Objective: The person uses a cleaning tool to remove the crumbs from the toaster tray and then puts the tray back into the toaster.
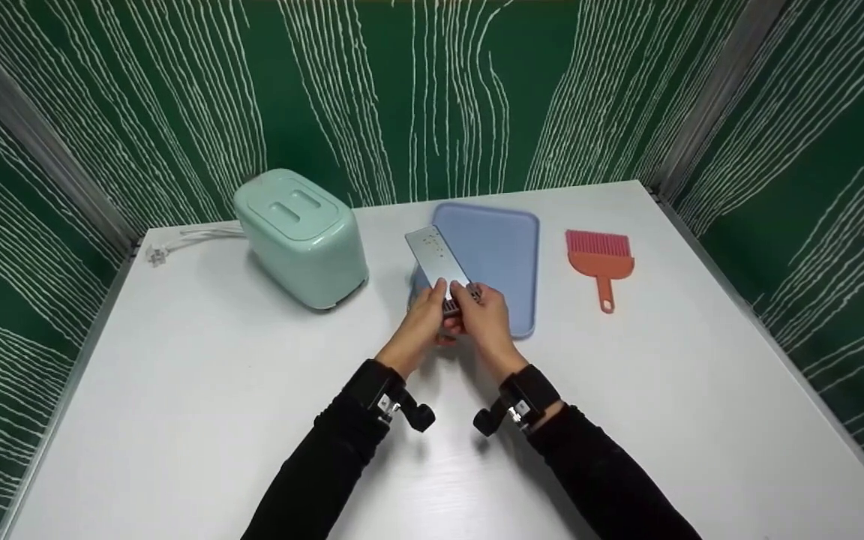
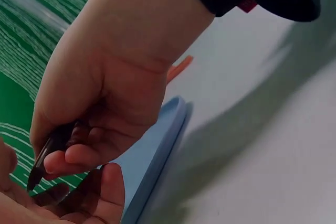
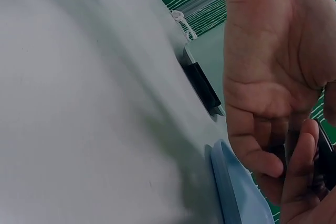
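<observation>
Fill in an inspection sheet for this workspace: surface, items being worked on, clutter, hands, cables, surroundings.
Surface: smooth white table, shadowed beneath the arms.
Job's things: flat, silvery rectangular plate with yellowish-brown specks near its far end; light-blue rectangular tray on the table, partly behind the plate in the head view.
Clutter (not in hand): glossy mint-green toaster, left of the tray; orange brush with pink-red bristles, right of it.
Hands: left hand and right hand both grip the plate's near end, thumbs on top.
Cables: white cable beside the toaster; its plug lies unplugged.
Surroundings: green walls with white wavy streaks.
</observation>
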`<act>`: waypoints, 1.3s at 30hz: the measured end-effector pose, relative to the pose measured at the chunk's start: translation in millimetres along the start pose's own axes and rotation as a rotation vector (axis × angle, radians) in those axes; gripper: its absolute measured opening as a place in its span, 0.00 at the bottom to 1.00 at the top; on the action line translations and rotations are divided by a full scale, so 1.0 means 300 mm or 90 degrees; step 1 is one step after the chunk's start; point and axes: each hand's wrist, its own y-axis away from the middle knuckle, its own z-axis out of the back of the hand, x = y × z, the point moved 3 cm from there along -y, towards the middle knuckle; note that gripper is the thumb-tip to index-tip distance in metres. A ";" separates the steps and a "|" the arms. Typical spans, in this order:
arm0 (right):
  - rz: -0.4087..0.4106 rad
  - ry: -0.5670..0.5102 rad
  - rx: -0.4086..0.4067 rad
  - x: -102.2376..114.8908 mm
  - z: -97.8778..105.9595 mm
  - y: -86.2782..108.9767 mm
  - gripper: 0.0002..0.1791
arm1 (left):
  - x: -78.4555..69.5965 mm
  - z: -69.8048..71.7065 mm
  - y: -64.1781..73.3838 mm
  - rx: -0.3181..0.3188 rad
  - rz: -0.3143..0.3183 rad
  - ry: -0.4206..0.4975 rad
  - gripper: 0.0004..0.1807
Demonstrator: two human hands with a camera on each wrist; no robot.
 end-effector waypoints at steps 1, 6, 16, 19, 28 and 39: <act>0.002 0.004 -0.004 -0.001 -0.001 0.000 0.14 | 0.000 -0.007 -0.003 0.002 0.005 0.009 0.29; 0.018 0.064 -0.025 -0.002 0.000 0.002 0.15 | 0.000 -0.026 -0.009 -0.010 0.027 0.045 0.41; 0.033 0.141 -0.015 -0.006 0.005 0.009 0.20 | 0.010 -0.032 -0.017 -0.027 0.007 0.059 0.40; 0.041 0.161 -0.012 -0.007 0.008 0.011 0.23 | 0.014 -0.031 -0.018 -0.023 -0.005 0.058 0.41; 0.051 0.208 0.002 -0.001 0.026 0.023 0.25 | 0.020 -0.042 -0.026 -0.012 -0.047 0.068 0.35; 0.024 0.167 0.076 0.000 0.032 0.054 0.30 | 0.028 -0.030 -0.033 -0.042 -0.096 0.008 0.18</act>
